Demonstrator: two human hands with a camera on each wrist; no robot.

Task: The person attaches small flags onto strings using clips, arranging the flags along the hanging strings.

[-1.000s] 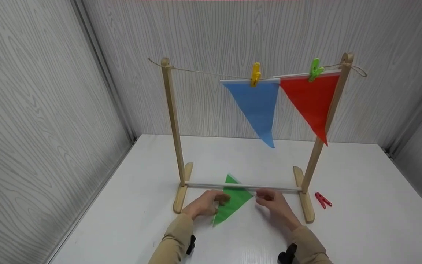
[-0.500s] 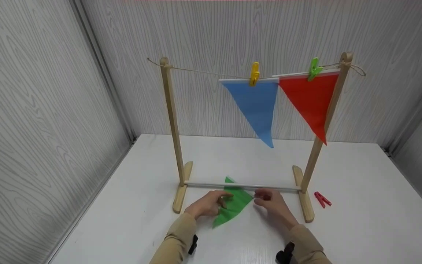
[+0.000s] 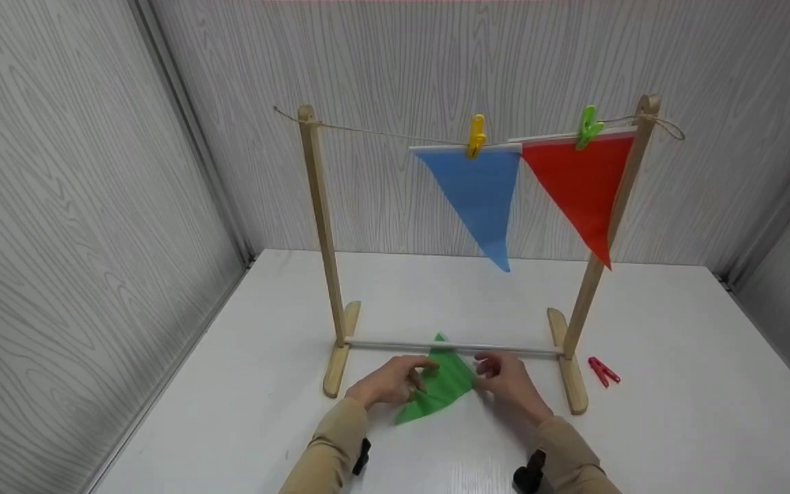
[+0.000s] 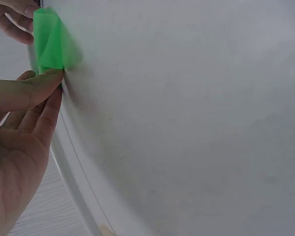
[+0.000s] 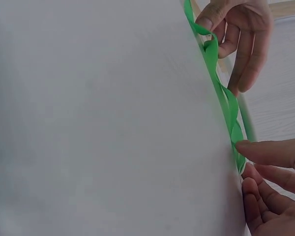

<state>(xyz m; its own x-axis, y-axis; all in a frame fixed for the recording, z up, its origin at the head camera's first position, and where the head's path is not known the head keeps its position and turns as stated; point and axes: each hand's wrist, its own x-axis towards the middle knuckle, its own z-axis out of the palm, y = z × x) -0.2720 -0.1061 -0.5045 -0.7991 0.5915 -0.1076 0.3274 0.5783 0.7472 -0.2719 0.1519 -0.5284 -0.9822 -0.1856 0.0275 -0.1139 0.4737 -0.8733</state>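
Note:
A green triangular pennant (image 3: 451, 385) lies on the white table, its far corner reaching under the stand's white crossbar. My left hand (image 3: 389, 381) pinches its left side between thumb and fingers. In the right wrist view the cloth (image 5: 213, 54) bunches into small folds by the left hand (image 5: 243, 39). At the pennant's right corner, my right hand (image 3: 510, 385) grips the edge between thumb and fingers. The left wrist view has the green cloth (image 4: 48, 39) stretched between both hands.
A wooden stand (image 3: 326, 233) carries a string with a blue pennant (image 3: 474, 192) under a yellow clothespin (image 3: 476, 136) and a red pennant (image 3: 587, 185) under a green clothespin (image 3: 587, 128). A red clothespin (image 3: 603, 371) lies on the table right of the stand.
The green pennant has turned a little, its far corner shifting right and toward me. My right hand's thumb has come down onto the right corner; the left hand has shifted slightly right.

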